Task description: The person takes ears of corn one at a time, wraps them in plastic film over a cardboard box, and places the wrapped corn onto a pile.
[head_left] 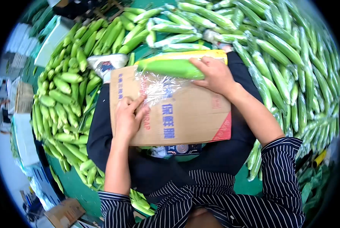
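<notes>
A flat cardboard piece [192, 125] with blue and red print lies across my lap. Near its far edge rests a green vegetable [170, 68], long and smooth, with clear plastic film [160, 89] spread from its near side. My right hand [215, 76] is on the vegetable's right end, thumb on the near side and fingers on the far side. My left hand [130, 116] is at the cardboard's left part, its thumb and index finger at the film's near left edge. Whether the fingertips pinch the film is hard to see. A yellow strip shows behind the vegetable.
Unwrapped green vegetables [59, 102] are heaped on the left. Film-wrapped ones [280, 57] fill the right and far side. White shoes show beyond the cardboard. A cardboard box [65, 212] stands at the lower left, and a dark printed box [183, 149] lies between my legs.
</notes>
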Demonstrator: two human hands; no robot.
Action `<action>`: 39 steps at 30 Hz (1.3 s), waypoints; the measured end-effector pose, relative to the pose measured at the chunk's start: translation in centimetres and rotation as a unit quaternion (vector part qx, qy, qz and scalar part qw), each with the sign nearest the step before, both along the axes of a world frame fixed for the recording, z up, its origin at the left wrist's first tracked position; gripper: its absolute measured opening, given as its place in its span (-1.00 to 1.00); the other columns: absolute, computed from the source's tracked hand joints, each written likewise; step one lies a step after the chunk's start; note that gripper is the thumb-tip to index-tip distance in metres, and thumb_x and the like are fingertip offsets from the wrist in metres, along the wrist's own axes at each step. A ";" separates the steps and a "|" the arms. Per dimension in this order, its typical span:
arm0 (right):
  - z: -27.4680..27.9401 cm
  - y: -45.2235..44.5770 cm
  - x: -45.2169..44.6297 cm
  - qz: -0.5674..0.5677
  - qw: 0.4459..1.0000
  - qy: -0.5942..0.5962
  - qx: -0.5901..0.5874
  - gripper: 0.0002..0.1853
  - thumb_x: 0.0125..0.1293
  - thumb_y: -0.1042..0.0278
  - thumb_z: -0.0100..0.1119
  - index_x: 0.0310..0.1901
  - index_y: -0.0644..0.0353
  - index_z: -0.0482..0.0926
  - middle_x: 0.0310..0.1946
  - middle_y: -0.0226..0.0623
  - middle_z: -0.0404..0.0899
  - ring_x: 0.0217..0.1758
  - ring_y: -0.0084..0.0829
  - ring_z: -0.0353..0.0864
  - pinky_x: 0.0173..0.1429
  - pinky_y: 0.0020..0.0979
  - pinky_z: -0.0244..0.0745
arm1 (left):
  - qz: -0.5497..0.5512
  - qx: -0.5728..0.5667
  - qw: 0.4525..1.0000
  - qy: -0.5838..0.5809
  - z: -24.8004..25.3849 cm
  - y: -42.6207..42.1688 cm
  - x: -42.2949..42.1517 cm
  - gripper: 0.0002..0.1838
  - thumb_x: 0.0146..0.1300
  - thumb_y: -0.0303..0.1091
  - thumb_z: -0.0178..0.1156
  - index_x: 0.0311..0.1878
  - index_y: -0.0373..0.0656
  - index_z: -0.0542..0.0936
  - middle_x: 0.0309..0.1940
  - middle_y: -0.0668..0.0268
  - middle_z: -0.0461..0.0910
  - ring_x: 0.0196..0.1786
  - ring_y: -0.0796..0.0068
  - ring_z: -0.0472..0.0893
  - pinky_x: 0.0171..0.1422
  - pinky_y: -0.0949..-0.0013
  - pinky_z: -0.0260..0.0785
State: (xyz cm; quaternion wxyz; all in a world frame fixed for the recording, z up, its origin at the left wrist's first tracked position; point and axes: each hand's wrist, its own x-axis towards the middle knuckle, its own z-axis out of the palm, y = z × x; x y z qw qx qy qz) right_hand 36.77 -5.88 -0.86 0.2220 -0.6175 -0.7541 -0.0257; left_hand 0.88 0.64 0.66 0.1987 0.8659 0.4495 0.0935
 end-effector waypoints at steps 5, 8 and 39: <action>2.1 -2.4 -0.6 0.052 0.997 -0.042 -0.024 -0.24 0.10 0.00 0.61 0.34 0.04 0.58 -0.22 -0.18 0.64 -0.20 -0.12 0.73 -0.16 -0.13 0.64 | 0.151 0.127 0.970 -0.139 -2.3 0.3 -1.4 -0.85 0.57 -0.41 0.15 0.05 -0.07 0.69 -0.16 0.23 0.77 -0.14 0.20 0.77 -0.03 0.22 0.61; 3.6 -5.9 -2.2 0.124 0.986 -0.010 -0.115 -0.23 0.13 -0.04 0.60 0.33 0.12 0.58 -0.21 -0.13 0.69 -0.24 -0.09 0.76 -0.16 -0.13 0.67 | 0.221 -0.034 0.848 -0.480 -1.7 -4.8 -0.5 -0.85 0.67 -0.50 0.01 0.09 -0.27 0.57 -0.04 0.06 0.76 0.05 0.21 0.78 0.24 0.19 0.58; -1.9 4.1 -3.2 0.134 0.962 -0.001 -0.237 -0.15 0.54 -0.41 0.01 0.70 -0.16 0.18 0.76 -0.30 0.03 0.81 -0.04 -0.06 0.78 0.15 -0.09 | -0.321 -0.155 0.923 0.142 5.4 -6.2 8.8 -0.40 0.07 -0.27 0.45 0.26 -0.03 0.66 0.00 0.02 0.77 0.03 -0.05 0.76 0.11 -0.05 0.58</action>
